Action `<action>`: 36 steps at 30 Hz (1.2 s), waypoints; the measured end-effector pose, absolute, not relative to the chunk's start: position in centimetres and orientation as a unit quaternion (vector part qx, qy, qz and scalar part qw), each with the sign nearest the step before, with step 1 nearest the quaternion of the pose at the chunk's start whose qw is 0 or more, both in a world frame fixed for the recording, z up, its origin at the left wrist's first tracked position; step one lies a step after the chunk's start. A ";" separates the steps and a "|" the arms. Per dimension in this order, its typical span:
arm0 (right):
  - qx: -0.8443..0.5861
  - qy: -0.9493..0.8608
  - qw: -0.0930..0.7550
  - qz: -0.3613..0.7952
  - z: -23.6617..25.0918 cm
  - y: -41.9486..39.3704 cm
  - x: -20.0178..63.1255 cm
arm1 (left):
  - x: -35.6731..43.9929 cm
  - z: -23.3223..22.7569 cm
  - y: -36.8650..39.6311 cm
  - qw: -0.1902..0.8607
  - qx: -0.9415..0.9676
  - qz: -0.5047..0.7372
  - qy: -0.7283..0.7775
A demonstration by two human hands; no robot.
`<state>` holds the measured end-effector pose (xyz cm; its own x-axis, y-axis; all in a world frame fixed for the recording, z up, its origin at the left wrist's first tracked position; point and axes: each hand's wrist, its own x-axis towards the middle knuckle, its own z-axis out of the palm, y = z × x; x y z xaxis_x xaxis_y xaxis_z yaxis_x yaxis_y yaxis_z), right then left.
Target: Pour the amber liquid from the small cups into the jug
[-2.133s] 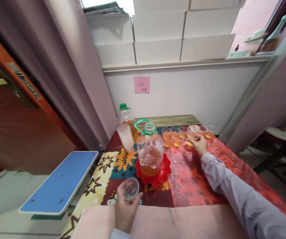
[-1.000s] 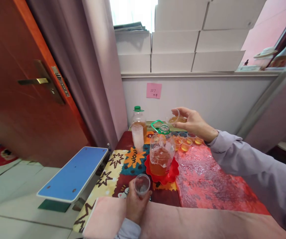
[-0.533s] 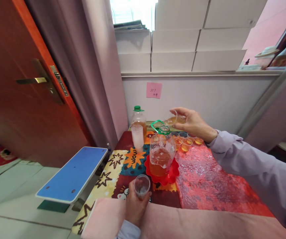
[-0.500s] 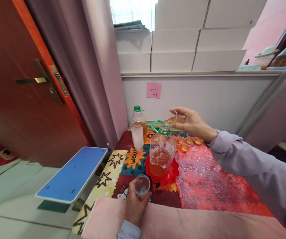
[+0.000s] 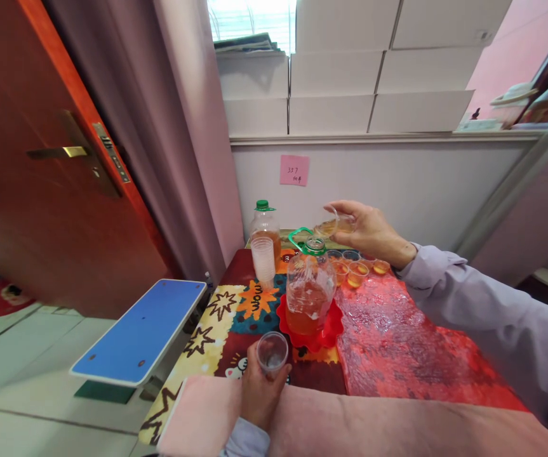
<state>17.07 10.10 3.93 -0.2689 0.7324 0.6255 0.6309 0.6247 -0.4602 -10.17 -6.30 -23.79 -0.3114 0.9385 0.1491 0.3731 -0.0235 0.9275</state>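
Observation:
My right hand (image 5: 366, 230) grips a clear plastic cup (image 5: 334, 223) of amber liquid, tilted over the mouth of an open jug (image 5: 309, 285). The jug has a green handle ring and holds amber liquid, and it stands in a red scalloped dish (image 5: 334, 327). Nearer to me, my left hand (image 5: 264, 390) is wrapped round another clear plastic cup (image 5: 272, 351), upright with no liquid that I can make out. Below the right hand, several cups of amber liquid (image 5: 358, 274) stand on the table.
A stack of clear cups (image 5: 263, 260) stands left of the open jug, before a second jug (image 5: 265, 231) with a green cap. Red plastic sheet (image 5: 411, 349) covers the table's right side; pink cloth (image 5: 350, 422) lies along the front. A blue-topped bench (image 5: 140, 333) is at the left.
The cup in my right hand is tipped slightly further towards the jug's mouth. My left hand and its cup stay where they were.

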 end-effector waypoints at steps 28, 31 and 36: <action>-0.404 -0.819 0.408 -0.010 4.3 10.0 17.0 | -10.1 -23.8 -6.4 0.280 0.513 0.501 0.639; -0.404 -0.821 0.403 -0.017 4.5 9.8 17.0 | -10.1 -23.6 -6.4 0.286 0.511 0.495 0.642; -0.394 -0.826 0.401 -0.029 4.6 9.7 17.0 | -10.1 -23.3 -6.5 0.291 0.512 0.481 0.650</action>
